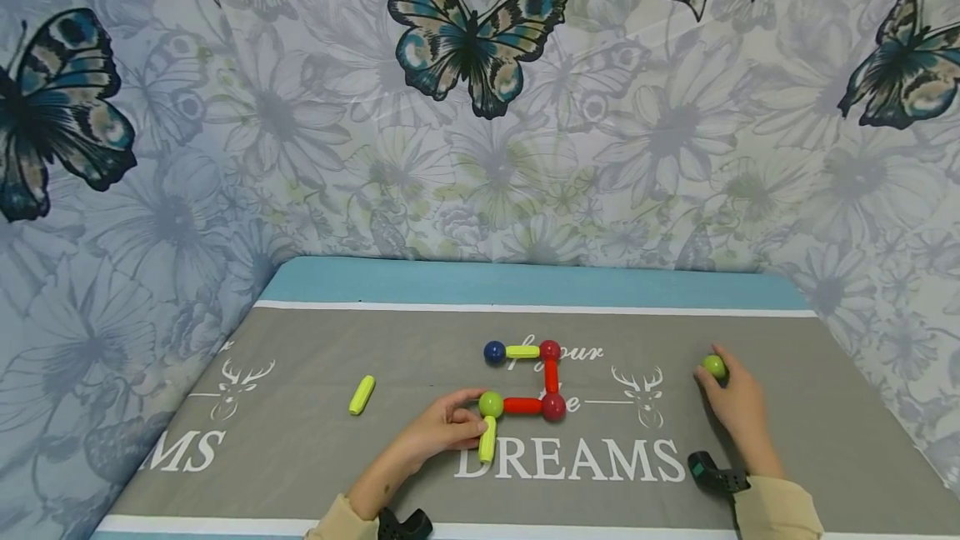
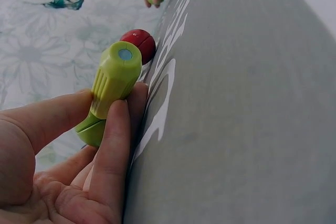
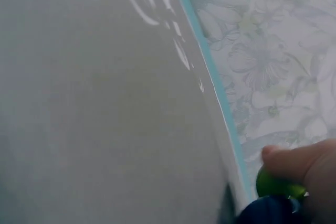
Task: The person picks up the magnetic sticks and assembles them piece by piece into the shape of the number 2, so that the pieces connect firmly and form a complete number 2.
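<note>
A chain of toy balls and rods lies on the mat: a blue ball (image 1: 494,352), a yellow-green rod (image 1: 522,352), a red ball (image 1: 550,351), a red rod (image 1: 551,377), another red ball (image 1: 553,407) and red rod (image 1: 522,406), then a green ball (image 1: 491,404). My left hand (image 1: 448,425) pinches a yellow-green rod (image 2: 116,80) lined up against that green ball. Far right, my right hand (image 1: 741,407) grips a loose green ball (image 1: 714,367). Beside it in the right wrist view shows a dark blue rounded thing (image 3: 270,211), partly cut off.
A loose yellow-green rod (image 1: 362,396) lies left of my left hand. The grey mat (image 1: 637,498) carries white lettering and deer heads, with a blue border at the back. A butterfly-print cloth (image 1: 480,190) hangs behind the table.
</note>
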`<state>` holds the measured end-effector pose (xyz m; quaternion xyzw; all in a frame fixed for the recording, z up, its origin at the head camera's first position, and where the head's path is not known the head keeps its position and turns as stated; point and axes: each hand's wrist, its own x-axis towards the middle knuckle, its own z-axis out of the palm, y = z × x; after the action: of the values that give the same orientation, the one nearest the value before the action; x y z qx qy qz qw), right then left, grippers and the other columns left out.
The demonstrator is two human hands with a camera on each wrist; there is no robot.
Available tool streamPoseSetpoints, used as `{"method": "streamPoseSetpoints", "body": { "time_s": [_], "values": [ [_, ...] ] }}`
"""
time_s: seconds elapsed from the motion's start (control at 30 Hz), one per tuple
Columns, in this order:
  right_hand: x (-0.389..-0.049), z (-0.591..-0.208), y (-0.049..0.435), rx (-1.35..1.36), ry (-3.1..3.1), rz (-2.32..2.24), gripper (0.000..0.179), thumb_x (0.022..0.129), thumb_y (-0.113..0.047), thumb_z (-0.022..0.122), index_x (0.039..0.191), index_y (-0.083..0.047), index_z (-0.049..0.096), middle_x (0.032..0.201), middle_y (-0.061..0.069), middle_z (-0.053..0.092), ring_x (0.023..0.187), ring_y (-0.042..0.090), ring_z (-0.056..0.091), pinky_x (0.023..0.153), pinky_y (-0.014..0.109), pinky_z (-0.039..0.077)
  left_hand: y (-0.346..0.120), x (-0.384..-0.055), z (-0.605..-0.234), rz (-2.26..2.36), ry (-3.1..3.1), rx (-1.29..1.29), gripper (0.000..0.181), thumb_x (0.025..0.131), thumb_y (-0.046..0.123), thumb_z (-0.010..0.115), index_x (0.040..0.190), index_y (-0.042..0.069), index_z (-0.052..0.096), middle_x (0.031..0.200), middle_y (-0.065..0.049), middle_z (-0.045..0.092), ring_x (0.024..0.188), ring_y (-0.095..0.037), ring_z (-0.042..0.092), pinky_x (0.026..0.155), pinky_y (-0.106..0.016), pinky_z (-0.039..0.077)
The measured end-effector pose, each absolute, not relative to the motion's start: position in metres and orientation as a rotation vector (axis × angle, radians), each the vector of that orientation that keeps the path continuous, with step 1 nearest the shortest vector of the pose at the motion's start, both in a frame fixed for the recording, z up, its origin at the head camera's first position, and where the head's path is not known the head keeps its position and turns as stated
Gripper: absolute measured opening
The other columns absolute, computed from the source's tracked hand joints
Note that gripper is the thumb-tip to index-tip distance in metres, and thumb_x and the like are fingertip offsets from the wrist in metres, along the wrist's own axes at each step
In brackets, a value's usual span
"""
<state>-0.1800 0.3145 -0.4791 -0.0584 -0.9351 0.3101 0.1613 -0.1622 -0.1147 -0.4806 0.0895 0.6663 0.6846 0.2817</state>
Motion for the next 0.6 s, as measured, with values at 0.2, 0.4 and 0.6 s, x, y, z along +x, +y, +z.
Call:
{"method": "streamPoseSetpoints", "body": {
  "time_s": [0.2, 0.4, 0.6],
  "values": [
    [-0.175, -0.452, 0.294, -0.133, -2.575, 0.977, 0.046, 0.093, -0.013, 0.059, 0.129, 0.009, 0.042, 0.120, 0.036, 0.048, 0.108, 0.051, 0.047, 0.084, 0.052, 0.043, -0.115, -0.162, -0.482, 1.830, 1.793, 0.237, 0.058, 0.090, 0.009, 0.063, 0.138, -0.007, 0.036, 0.091, -0.008, 0.066, 0.084, -0.017, 0.063, 0.077, -0.035, 0.052],
    [-0.164, -0.425, 0.254, 0.105, -2.460, 1.375, 0.034, 0.092, -0.010, 0.061, 0.119, 0.008, 0.051, 0.109, 0.025, 0.058, 0.096, 0.013, 0.061, 0.068, 0.011, 0.046, -0.114, -0.163, -0.483, 1.838, 1.794, 0.244, 0.058, 0.089, 0.009, 0.064, 0.138, -0.007, 0.036, 0.089, -0.008, 0.067, 0.082, -0.016, 0.063, 0.075, -0.034, 0.052],
    [-0.139, -0.422, 0.205, 0.276, -2.516, 1.865, 0.034, 0.091, -0.010, 0.061, 0.120, 0.008, 0.055, 0.097, 0.015, 0.060, 0.079, 0.020, 0.062, 0.065, 0.029, 0.052, -0.114, -0.163, -0.482, 1.837, 1.789, 0.231, 0.058, 0.089, 0.009, 0.064, 0.138, -0.007, 0.037, 0.089, -0.008, 0.067, 0.082, -0.016, 0.063, 0.076, -0.034, 0.052]
  ]
}}
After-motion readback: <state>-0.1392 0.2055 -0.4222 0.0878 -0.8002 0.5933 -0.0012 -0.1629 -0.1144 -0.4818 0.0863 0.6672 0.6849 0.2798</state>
